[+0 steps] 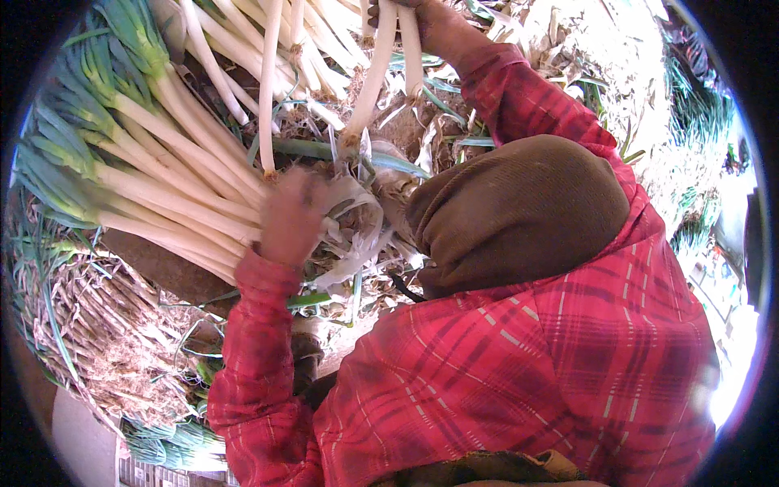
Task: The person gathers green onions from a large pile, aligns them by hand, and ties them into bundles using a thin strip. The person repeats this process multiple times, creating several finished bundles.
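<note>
At the top edge, partly cut off, my right hand (420, 21) is closed around the pale shafts of leeks (380, 67), whose root ends hang downward. My left hand (295, 216) is blurred by motion beside the root ends of a pile of leeks (182, 176). The pile's green tops fan out to the left. One upright white leek shaft (268, 91) ends in roots just above my left fingers. Whether those fingers grip anything is unclear. A strip of translucent plastic (365, 225) lies right of this hand.
Brown ribbed cloth (517, 213), perhaps over my bent knee, rises between my arms. More leeks (328, 42) lie along the top. Peeled dry leaves (584, 42) litter the ground. Bundled stalks with roots (115, 335) sit lower left; green leaves (700, 128) stand far right.
</note>
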`<state>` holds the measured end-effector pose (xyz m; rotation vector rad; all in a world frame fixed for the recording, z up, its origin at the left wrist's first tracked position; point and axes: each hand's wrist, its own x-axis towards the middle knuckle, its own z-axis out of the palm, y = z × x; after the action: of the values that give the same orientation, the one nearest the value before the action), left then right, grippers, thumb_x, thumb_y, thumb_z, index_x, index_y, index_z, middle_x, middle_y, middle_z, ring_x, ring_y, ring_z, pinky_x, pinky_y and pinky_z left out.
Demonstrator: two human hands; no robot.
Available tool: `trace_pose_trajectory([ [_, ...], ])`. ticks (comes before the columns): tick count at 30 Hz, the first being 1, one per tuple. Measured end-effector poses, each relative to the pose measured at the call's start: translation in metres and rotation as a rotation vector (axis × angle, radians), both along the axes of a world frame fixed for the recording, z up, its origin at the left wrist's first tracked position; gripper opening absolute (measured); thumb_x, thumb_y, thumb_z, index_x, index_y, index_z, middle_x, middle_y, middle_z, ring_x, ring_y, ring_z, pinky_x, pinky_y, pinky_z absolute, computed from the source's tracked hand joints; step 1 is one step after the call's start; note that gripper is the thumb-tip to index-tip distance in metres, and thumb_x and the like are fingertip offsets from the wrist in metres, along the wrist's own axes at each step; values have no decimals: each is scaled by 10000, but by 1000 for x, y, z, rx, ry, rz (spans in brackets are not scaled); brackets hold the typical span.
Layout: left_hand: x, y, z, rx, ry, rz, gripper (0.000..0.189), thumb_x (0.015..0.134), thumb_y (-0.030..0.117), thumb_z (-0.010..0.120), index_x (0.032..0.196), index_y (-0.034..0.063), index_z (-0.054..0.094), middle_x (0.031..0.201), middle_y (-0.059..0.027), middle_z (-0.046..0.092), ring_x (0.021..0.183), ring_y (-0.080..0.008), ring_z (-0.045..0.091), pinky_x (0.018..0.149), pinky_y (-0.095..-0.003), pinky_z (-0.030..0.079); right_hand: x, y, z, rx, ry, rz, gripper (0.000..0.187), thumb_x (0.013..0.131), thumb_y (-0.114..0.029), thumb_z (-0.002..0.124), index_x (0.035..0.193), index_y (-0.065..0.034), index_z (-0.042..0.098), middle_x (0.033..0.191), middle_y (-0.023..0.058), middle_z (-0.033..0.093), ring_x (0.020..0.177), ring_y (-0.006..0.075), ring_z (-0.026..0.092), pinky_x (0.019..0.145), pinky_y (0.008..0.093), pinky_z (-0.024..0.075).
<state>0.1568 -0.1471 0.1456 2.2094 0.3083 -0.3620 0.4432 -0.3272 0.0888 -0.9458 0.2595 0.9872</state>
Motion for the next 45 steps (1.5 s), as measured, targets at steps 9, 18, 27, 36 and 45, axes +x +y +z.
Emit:
trace_pose_trajectory([
  [9, 71, -11, 2, -1022, 401, 594, 394, 875, 325, 614, 1073, -15, 587, 807, -79, 643, 601, -137, 575, 531, -273, 447, -38, 14, 29, -282, -348, 192, 381, 962, -260, 498, 1120, 84, 533, 1041, 167, 624, 953, 204, 636, 869, 322, 508],
  [18, 75, -12, -2, -837, 317, 674, 367, 889, 349, 608, 1001, 1, 587, 830, -66, 643, 667, -142, 592, 598, -264, 475, -73, 32, 41, -543, -295, 75, 379, 858, -298, 649, 1034, 27, 567, 761, 69, 578, 655, 158, 528, 606, 322, 447],
  [27, 67, -30, 19, -1236, 434, 507, 420, 932, 364, 517, 1056, -37, 535, 743, -85, 618, 588, -158, 581, 514, -273, 453, -67, 35, 43, -554, -345, 345, 521, 850, -392, 631, 1050, 83, 553, 904, 184, 578, 798, 265, 608, 714, 346, 501],
  [36, -17, -76, 65, -1008, 219, 371, 545, 931, 398, 523, 1236, -50, 470, 1117, -178, 556, 1040, -251, 520, 906, -343, 406, -16, 23, 86, -456, -669, 33, 374, 927, -268, 528, 1187, -3, 574, 940, 77, 638, 816, 148, 596, 717, 283, 483],
  [45, -52, 3, 47, -533, -214, 516, 587, 924, 339, 552, 1296, -87, 392, 1045, -185, 602, 980, -247, 574, 855, -352, 461, -92, 189, 240, -66, -880, 187, 251, 883, -180, 577, 1084, -35, 538, 853, 47, 564, 707, 175, 567, 641, 287, 489],
])
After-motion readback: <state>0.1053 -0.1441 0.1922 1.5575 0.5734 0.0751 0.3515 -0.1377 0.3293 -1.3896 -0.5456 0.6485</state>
